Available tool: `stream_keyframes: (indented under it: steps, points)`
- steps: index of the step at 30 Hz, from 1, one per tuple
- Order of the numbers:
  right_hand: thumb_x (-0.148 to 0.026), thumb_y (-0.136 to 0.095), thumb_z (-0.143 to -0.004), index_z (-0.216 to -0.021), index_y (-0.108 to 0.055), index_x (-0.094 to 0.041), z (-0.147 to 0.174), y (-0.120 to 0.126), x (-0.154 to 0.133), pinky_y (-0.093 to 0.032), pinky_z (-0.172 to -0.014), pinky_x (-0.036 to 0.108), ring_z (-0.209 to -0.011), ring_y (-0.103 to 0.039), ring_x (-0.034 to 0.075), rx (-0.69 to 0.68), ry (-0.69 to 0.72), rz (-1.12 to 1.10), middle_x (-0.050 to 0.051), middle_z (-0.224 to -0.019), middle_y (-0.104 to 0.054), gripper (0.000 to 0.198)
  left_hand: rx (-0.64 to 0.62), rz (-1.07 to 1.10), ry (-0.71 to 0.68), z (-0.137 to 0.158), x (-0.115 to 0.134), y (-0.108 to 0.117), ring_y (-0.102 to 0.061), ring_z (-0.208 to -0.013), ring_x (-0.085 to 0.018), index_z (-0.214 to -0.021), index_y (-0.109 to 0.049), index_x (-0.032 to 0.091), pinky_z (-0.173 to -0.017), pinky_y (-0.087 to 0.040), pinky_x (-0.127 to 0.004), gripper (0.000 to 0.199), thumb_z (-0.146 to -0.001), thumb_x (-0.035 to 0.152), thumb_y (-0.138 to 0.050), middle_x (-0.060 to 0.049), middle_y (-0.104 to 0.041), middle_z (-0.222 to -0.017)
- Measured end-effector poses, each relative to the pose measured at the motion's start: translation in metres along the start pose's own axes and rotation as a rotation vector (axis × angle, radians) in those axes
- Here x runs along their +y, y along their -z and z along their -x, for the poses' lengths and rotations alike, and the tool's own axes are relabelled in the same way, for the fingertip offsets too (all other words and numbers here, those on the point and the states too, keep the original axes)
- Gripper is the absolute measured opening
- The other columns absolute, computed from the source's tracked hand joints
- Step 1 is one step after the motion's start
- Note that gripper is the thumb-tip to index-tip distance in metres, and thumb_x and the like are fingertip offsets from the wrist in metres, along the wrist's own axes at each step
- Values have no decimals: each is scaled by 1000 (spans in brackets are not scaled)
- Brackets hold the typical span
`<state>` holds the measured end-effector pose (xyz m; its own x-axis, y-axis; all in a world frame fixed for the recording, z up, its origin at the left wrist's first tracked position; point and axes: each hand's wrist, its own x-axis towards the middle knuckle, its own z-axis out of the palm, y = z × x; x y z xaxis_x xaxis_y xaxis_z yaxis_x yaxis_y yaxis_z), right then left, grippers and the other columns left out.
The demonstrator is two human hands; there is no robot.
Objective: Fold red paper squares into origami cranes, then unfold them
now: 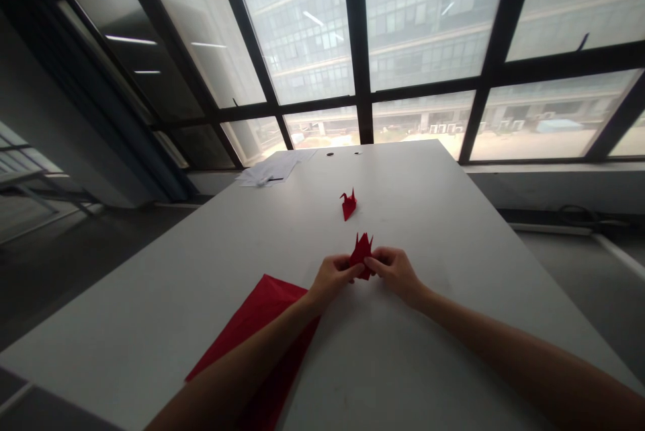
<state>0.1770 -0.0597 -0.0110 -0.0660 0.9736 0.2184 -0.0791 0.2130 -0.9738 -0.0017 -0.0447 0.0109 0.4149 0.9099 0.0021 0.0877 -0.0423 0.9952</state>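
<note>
The folded red paper is between the two hands over the white table, narrow points away from the person; the left hand pinches its left side and the right hand its right, thumb on the front, both nearly closed. Clean creases probably call for steady left fingers, aligned layers and light thumb pressure, as those points look easily bent. The paper crane beyond could guide proportions; the red sheet lies partly beneath the left forearm.
</note>
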Motion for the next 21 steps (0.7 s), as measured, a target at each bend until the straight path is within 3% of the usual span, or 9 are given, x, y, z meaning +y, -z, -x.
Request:
stream_keyframes:
  steps: [7, 10, 17, 21]
  points:
    - [-49, -69, -80, -99, -72, -17, -4, 6, -4, -41, -53, 27, -58, -50, 13, 135, 16, -113, 2, -71, -64, 36, -11, -14, 41, -1, -1, 4, -57, -61, -15, -86, -78, 10, -60, -38, -25, 38, -74, 46, -78, -9, -73, -75]
    - [-48, -71, -78, -91, -72, -17, -4, 9, -5, -39, -52, 26, -58, -48, 13, 171, 25, -100, 0, -65, -59, 34, -20, -20, 58, -1, 1, 5, -54, -59, -14, -85, -78, 10, -58, -36, -24, 37, -74, 45, -78, -8, -72, -74]
    - [-47, -70, -80, -80, -71, -17, -3, 10, -5, -35, -53, 26, -56, -44, 12, 76, 12, -42, -2, -59, -53, 31, -105, -33, 53, 0, 2, 9, -53, -59, -14, -80, -78, 11, -59, -35, -24, 32, -75, 42, -77, -5, -68, -68]
    - [-46, -70, -79, -77, -72, -16, -4, 10, -5, -34, -52, 26, -56, -44, 13, 119, 5, -10, -1, -59, -55, 30, -94, -51, 52, 0, -1, 9, -54, -61, -14, -83, -78, 10, -60, -36, -24, 32, -76, 41, -77, -6, -70, -72]
